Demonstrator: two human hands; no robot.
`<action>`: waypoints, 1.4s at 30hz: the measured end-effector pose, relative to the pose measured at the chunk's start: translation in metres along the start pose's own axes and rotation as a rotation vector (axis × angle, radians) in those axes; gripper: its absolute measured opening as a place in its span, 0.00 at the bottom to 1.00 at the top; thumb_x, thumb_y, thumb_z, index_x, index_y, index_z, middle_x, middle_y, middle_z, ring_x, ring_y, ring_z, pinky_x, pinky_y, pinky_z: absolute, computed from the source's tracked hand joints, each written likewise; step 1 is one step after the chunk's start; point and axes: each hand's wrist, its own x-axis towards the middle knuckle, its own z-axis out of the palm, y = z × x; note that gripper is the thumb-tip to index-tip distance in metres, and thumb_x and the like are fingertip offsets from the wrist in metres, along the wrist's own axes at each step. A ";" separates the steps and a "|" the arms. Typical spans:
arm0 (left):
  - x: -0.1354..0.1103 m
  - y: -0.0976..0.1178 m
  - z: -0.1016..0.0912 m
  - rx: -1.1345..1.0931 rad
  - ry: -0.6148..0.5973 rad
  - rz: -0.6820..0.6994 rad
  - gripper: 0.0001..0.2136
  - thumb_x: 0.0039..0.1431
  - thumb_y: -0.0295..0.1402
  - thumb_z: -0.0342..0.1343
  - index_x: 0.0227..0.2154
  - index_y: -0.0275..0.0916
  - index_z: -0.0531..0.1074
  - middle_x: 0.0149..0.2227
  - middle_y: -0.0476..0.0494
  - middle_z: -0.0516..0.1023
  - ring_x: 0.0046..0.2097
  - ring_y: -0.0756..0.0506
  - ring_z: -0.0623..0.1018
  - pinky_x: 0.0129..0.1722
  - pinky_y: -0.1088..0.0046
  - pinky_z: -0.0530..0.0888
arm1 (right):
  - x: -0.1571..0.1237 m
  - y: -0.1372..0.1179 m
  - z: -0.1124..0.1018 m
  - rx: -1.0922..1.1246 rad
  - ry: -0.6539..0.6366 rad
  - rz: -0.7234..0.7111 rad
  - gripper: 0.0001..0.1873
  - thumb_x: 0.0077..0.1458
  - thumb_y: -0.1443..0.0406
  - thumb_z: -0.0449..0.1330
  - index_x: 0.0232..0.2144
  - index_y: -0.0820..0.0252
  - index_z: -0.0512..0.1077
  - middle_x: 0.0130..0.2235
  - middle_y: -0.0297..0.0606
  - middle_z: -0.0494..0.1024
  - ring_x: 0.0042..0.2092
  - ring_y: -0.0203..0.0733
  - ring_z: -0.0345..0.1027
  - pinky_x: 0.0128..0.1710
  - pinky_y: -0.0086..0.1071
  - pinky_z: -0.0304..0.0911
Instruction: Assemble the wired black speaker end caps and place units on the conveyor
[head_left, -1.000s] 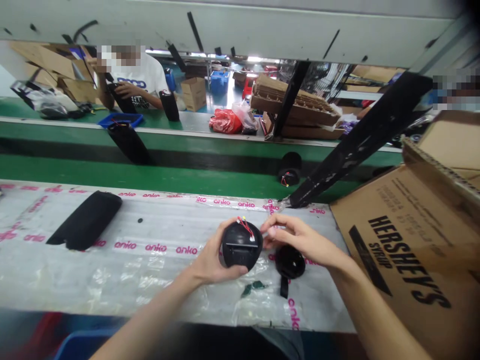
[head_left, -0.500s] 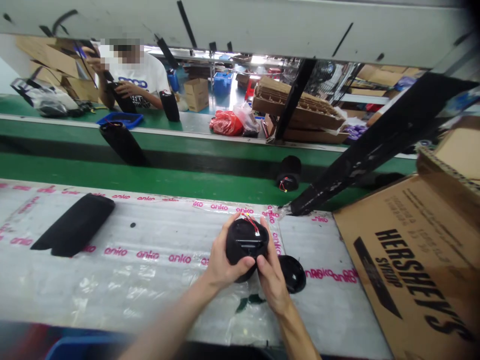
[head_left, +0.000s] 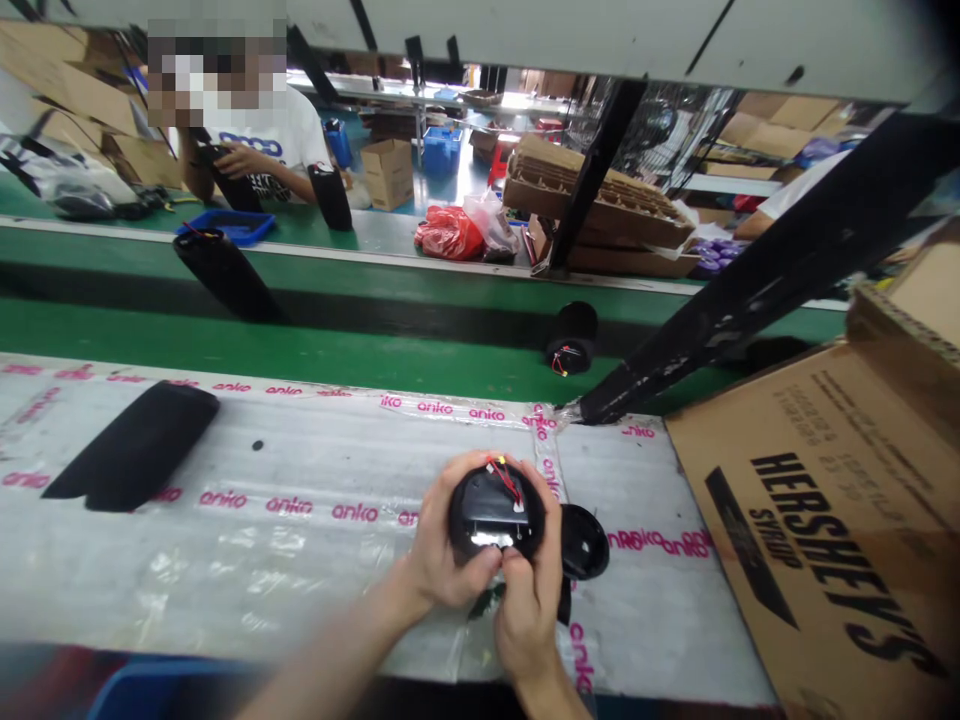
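White film-covered worktop [head_left: 315,440]; flat green surface [head_left: 390,350] beyond left hand [head_left: 435,540] and right hand [head_left: 529,595], both gripping round black housing [head_left: 491,500]. Glossy black dish [head_left: 586,545], brown cardboard box [head_left: 825,520] to their right.

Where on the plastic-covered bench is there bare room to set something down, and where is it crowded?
On the bench, the wider patch lies between the black sleeve and left hand, marked by a small dark spot. A narrower one runs from the glossy piece to the carton. Crowded: around the right hand, wired piece and glossy piece.
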 end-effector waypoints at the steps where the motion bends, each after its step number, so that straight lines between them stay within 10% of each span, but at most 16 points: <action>1: -0.007 0.001 -0.001 0.025 0.004 -0.020 0.33 0.67 0.51 0.58 0.69 0.41 0.63 0.62 0.32 0.74 0.62 0.31 0.77 0.62 0.50 0.75 | -0.003 -0.001 -0.001 -0.046 -0.024 0.021 0.38 0.60 0.72 0.52 0.71 0.49 0.63 0.71 0.36 0.70 0.72 0.50 0.64 0.71 0.47 0.62; 9: -0.045 0.018 0.013 0.100 0.203 -0.193 0.32 0.73 0.46 0.51 0.74 0.43 0.54 0.69 0.31 0.67 0.67 0.30 0.72 0.66 0.48 0.71 | -0.012 -0.013 0.004 -0.145 -0.007 0.093 0.41 0.57 0.76 0.51 0.71 0.47 0.65 0.75 0.32 0.66 0.77 0.50 0.55 0.79 0.53 0.51; 27: -0.023 0.037 0.011 0.060 0.093 -0.083 0.25 0.73 0.22 0.44 0.69 0.46 0.54 0.73 0.32 0.58 0.72 0.35 0.67 0.68 0.42 0.69 | 0.002 -0.023 0.004 -0.121 -0.024 0.074 0.37 0.58 0.77 0.53 0.65 0.45 0.65 0.73 0.36 0.68 0.75 0.50 0.61 0.78 0.58 0.50; 37: -0.022 0.037 0.012 0.015 0.067 -0.079 0.25 0.73 0.22 0.43 0.68 0.47 0.54 0.73 0.33 0.57 0.73 0.36 0.65 0.68 0.42 0.71 | 0.002 -0.024 0.010 -0.183 0.068 0.100 0.16 0.60 0.76 0.53 0.43 0.50 0.68 0.71 0.39 0.71 0.74 0.53 0.60 0.72 0.64 0.57; 42: -0.018 0.038 0.001 0.067 0.033 -0.158 0.31 0.69 0.22 0.49 0.71 0.48 0.52 0.72 0.34 0.60 0.72 0.35 0.66 0.71 0.44 0.68 | 0.009 -0.036 -0.009 -0.166 -0.146 0.113 0.31 0.65 0.73 0.54 0.66 0.42 0.64 0.73 0.35 0.66 0.76 0.50 0.57 0.77 0.60 0.52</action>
